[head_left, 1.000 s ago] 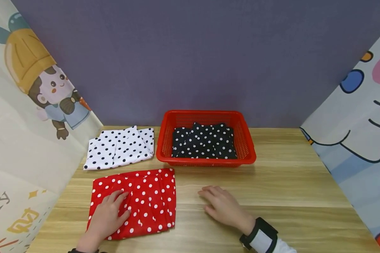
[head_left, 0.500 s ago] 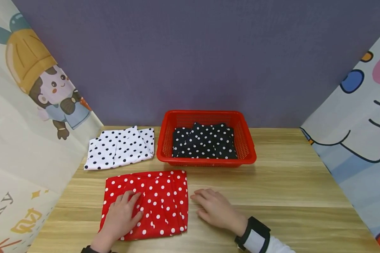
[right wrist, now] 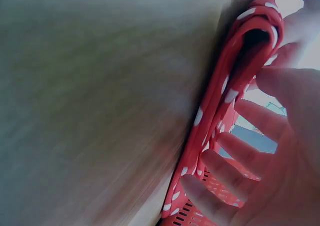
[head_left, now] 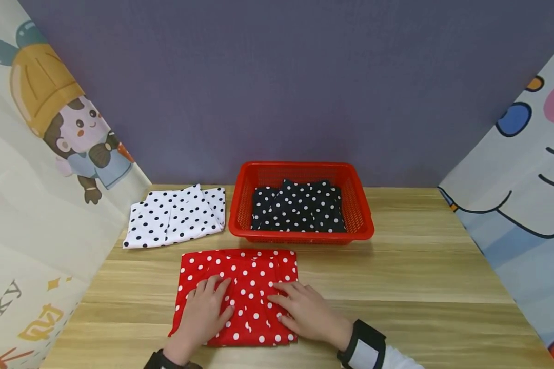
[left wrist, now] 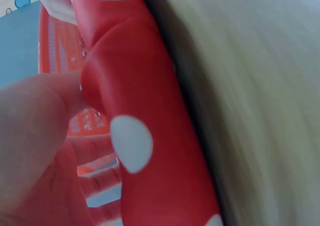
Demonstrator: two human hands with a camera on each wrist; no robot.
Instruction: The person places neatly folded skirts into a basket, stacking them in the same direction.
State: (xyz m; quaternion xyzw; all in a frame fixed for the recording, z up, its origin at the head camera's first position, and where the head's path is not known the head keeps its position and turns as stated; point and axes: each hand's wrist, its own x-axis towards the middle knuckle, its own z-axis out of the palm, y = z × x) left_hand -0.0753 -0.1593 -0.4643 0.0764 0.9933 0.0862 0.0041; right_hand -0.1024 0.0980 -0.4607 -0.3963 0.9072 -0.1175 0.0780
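A folded red cloth with white dots [head_left: 254, 302] lies on the wooden table in front of the basket. My left hand [head_left: 203, 310] rests on its left part, fingers spread and fairly straight. On the right part of the cloth lies my right hand [head_left: 309, 312], its fingertips touching the top. In the right wrist view the folded layers of the red cloth [right wrist: 210, 121] show edge-on, with the straight fingers [right wrist: 235, 176] against it. The left wrist view has the left thumb touching the near edge of the red cloth [left wrist: 145, 110].
Behind the red cloth stands a red plastic basket [head_left: 300, 236] holding a folded black cloth with white dots [head_left: 300, 207]. To its left a folded white cloth with black dots [head_left: 175, 215] lies on the table [head_left: 420, 287]. A grey-blue panel [head_left: 277, 87] rises at the back.
The red cloth has slid to the right under my left hand. My right hand has moved a little left and now touches the cloth's right part. Basket and other cloths stay put.
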